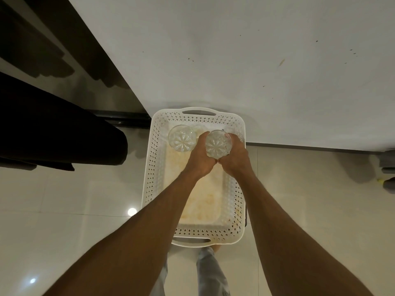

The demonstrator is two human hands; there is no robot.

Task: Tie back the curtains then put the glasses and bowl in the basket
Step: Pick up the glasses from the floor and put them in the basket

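Held glass: your left hand [199, 155] and right hand [234, 155] both wrap around a clear cut glass [218, 143], cupped between them, thumbs meeting at its near side.
Position: you hold it over the far right end of the basket [239, 189].
Second glass: the same star-cut glass tumbler [182, 138] stands in the basket's far left corner, just beside your left hand.
Basket: white perforated plastic, rectangular, slot handles at both ends, on glossy floor tiles [74, 221] against a white wall [235, 60].
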